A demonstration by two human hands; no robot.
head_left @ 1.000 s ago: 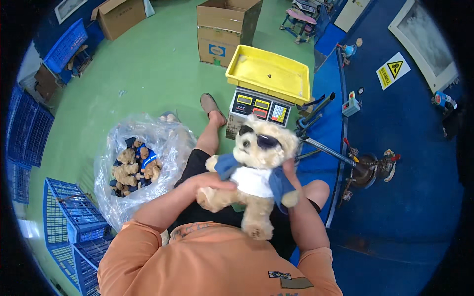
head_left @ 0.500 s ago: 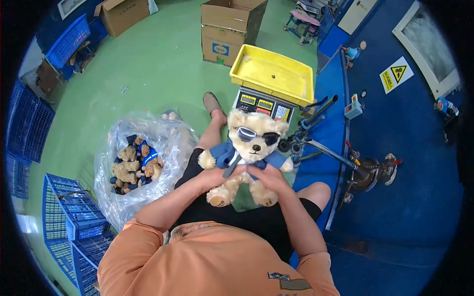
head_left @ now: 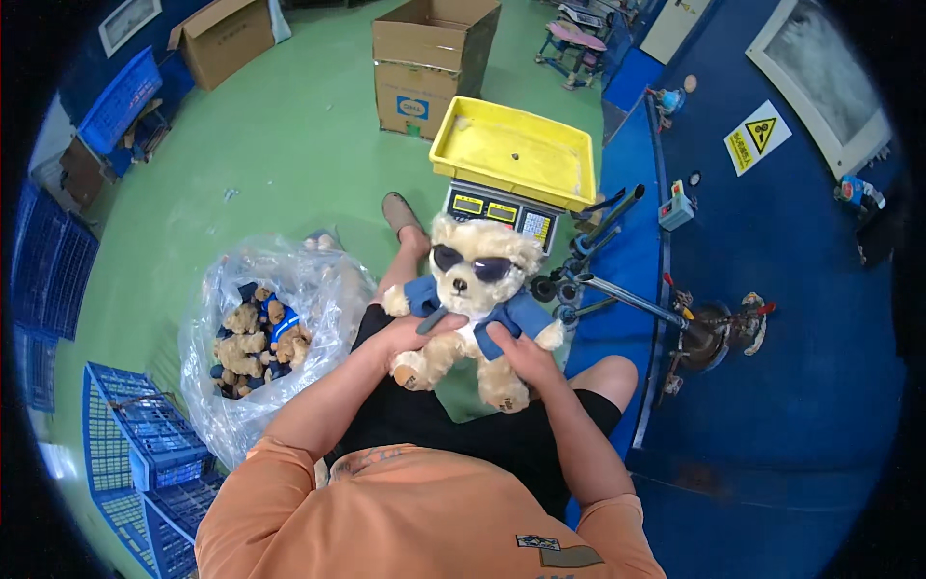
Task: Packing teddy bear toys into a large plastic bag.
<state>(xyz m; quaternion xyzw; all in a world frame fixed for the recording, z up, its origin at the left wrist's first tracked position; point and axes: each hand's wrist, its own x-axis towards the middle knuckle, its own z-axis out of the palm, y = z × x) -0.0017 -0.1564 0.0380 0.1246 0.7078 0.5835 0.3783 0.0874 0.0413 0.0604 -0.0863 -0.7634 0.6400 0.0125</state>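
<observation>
A cream teddy bear [head_left: 482,256] with dark sunglasses, a blue jacket and a grey-blue tie faces me above my lap. My left hand [head_left: 413,336] is closed on its lower front, at the side of the tie, which slants across the thumb. My right hand [head_left: 526,355] grips the jacket's front edge and the bear's side, thumb on the cloth. Between my hands a white shirt patch shows. The bear's feet hang over my thighs. Most of my fingers are hidden behind its body.
On my left stands a clear plastic bag [head_left: 333,289] of small teddy bears [head_left: 241,352]. Ahead, a yellow tray [head_left: 521,145] rests on a digital scale [head_left: 497,209], with a cardboard box [head_left: 420,96] beyond. Blue crates [head_left: 159,434] stand far left; a blue machine with pipes [head_left: 627,294] is on my right.
The bear has tilted and turned slightly, its head shifting left. My right hand has moved apart from the left and now holds the jacket edge. The tie has swung left.
</observation>
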